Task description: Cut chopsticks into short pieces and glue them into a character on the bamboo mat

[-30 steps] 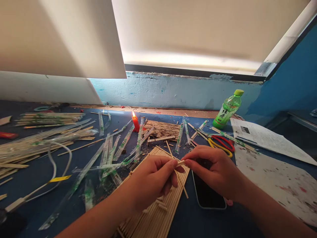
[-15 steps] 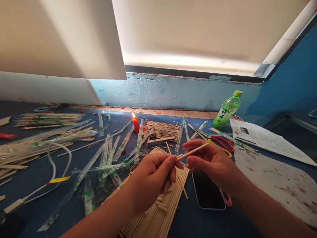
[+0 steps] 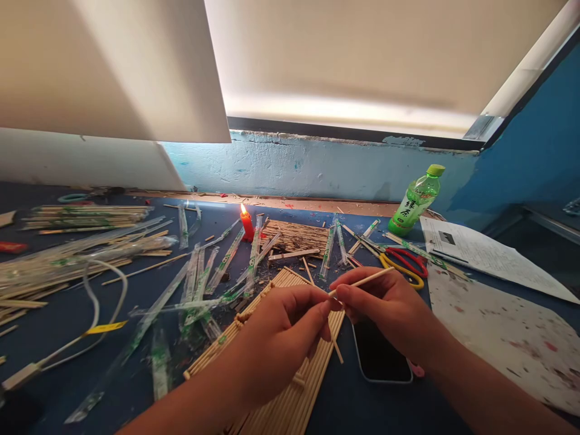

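Stick [image 3: 369, 277], pale, slim, angled toward two o'clock, sits pinched in right hand [image 3: 385, 302], left hand [image 3: 290, 320] bunched at its lower end, grip unclear, presumably for steadiness; stick panel [image 3: 317, 377] at seven o'clock, lit candle [image 3: 247, 226] at ten.

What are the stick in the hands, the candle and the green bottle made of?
The stick looks like plain wood or bamboo: pale, straight and dull. The candle is probably wax: red, with a flame at its top. The bottle seems to be glossy, see-through plastic, judging by its shine and drink-bottle shape; glass can't be ruled out.
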Demonstrator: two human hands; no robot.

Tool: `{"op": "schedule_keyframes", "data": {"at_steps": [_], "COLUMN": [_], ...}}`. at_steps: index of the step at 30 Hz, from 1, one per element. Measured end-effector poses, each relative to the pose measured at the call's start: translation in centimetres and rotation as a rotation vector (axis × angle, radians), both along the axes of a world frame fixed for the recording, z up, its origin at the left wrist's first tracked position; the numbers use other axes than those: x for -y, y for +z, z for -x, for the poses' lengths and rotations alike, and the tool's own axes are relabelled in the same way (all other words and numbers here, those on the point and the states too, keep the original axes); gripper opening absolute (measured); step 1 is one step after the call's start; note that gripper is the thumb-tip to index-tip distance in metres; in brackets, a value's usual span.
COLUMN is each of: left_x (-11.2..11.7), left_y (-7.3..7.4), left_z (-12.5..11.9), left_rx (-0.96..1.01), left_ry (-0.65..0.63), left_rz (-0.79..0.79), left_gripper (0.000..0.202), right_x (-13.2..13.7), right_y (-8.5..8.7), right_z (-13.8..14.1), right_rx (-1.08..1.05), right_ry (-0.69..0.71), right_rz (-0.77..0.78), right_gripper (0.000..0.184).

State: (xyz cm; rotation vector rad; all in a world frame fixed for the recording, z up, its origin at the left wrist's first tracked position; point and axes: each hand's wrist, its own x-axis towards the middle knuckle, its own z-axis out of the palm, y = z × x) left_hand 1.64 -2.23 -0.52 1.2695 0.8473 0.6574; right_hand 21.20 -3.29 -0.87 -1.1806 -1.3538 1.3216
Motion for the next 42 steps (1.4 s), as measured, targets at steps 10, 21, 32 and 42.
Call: {"op": "schedule_keyframes", "data": {"at_steps": [10,21,32,42], "left_x": [0.2,7.9,12.3,12.1], "left_y": [-0.5,-0.2,-5.1,-6.7], "left_z": [0.0,-5.3,-17.1,-18.0], "left_rx": [-0.208,-0.596,-0.785,-0.797], "left_ry": [-0.072,-0.516,-0.434,-0.500], "left_rz": [-0.241,-1.143,-1.455,-1.345], "left_gripper": [0.025,0.015,0.080,0.089], "right_x": [-0.3,7.2,8.5,8.5], "right_y": [1.2,2.5,-0.6,-2.5], "right_z": [-0.8,-14.7,-17.2,-17.9], "right_rx": [0.119,0.900,1.111,1.157], "right_ry": [-0.071,-0.346,-0.254,-0.287], "right_rz": [-0.085,-0.007,-0.096,-0.146], "right_gripper": [0.019,0.036,0.025,0.023]}}
